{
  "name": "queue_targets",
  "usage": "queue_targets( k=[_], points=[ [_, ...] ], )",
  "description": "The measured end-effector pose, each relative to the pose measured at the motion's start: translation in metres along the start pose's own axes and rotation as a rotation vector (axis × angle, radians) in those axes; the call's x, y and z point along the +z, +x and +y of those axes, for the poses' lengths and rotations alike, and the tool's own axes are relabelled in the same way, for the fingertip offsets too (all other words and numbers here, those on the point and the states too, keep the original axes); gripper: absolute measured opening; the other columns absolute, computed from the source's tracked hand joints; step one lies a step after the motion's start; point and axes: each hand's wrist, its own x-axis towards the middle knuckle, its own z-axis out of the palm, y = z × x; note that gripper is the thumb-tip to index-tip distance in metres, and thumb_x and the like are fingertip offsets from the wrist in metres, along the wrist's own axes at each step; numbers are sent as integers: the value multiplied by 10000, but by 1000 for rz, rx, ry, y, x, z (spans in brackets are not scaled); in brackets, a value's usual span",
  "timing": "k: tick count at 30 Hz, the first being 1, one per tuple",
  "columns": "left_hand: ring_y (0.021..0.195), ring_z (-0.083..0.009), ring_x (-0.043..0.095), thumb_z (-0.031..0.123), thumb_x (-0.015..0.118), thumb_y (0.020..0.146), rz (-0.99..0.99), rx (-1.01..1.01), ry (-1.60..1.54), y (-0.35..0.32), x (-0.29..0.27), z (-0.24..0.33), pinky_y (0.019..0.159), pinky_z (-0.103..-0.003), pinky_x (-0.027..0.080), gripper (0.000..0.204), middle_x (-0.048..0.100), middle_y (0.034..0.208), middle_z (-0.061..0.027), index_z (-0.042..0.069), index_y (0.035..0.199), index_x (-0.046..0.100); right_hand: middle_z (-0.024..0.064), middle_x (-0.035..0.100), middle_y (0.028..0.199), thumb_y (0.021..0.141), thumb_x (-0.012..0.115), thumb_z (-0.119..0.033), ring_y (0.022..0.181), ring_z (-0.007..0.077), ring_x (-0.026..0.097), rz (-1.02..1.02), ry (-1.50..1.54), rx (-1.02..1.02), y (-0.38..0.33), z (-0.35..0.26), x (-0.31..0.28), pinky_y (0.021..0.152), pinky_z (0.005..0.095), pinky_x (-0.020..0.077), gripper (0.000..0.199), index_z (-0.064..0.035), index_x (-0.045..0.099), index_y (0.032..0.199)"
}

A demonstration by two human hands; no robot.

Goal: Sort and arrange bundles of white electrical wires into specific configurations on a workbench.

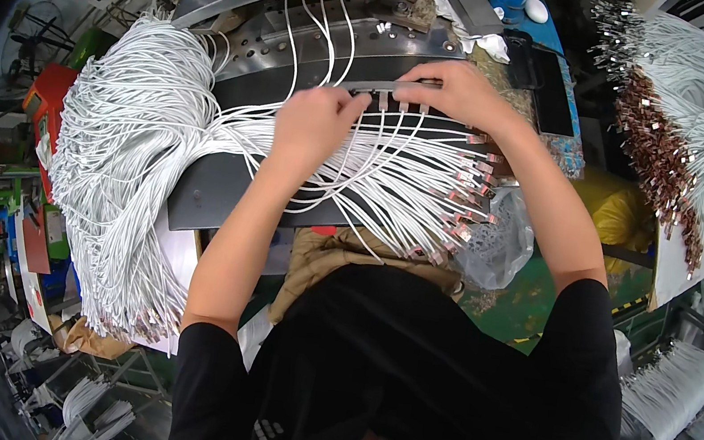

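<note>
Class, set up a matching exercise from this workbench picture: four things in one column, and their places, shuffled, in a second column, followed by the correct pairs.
Things:
1. left hand
2. right hand
3. big white cable bundle
4. bundle with copper-coloured connectors

Places:
A. far right, over a white sheet
B. on the narrow metal bar
C. fanned out at the left
D. on the white cables, centre

Pairs: 1-D, 2-B, 3-C, 4-A

second bundle of white cables with metal ends [683, 105]: far right of the hands | yellow bag [618, 212]: right, below | red box [45, 100]: far left | fan [20, 52]: far left
</note>
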Motion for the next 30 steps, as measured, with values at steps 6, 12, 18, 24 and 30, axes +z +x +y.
queue_targets(
  k=[6, 12, 18, 24, 30],
  points=[
    [906, -205, 690, 414, 649, 960, 644, -145, -633, 69, -9, -65, 780, -323, 530, 559, 722, 1055, -121, -33, 1289, 587, 105, 708, 999, 897, 696, -455, 956, 304, 652, 601, -313, -442, 98, 1, 23, 862, 385, 507, 451, -49, 721, 1090],
    [859, -164, 667, 383, 626, 981, -186, -342, -1180, 89, -28, -32, 662, -246, 472, 574, 676, 1205, -141, -59, 1330, 519, 155, 637, 1121, 963, 563, -151, 1007, 297, 620, 756, -255, -433, 232, 66, 48, 831, 409, 528, 291, -36, 557, 1229],
    [751, -86, 620, 355, 612, 993, -16, -377, -1158, 50, -19, -42, 566, -204, 384, 511, 728, 1007, -76, -36, 1314, 542, 59, 620, 893, 934, 644, -156, 818, 160, 598, 704, 228, -525, 263, 52, 30, 685, 337, 518, 127, -57, 634, 1013],
    [625, -83, 528, 353, 630, 969, -332, 111, -953, -1, -92, -31, 596, -215, 380, 376, 621, 760, 14, 32, 1162, 662, 51, 617, 843, 933, 661, -192, 772, 165, 591, 695, 13, -531, 275, 62, 35, 647, 353, 505, 139, -58, 650, 970],
    [924, -153, 636, 398, 507, 1032, 1018, -480, -166, -99, -205, -241, 791, -315, 500, 441, 697, 1008, -111, 4, 1052, 704, 85, 646, 906, 919, 674, -320, 861, 242, 610, 461, 78, -384, 199, -3, 27, 766, 371, 498, 279, -55, 691, 1005]
  ],
)
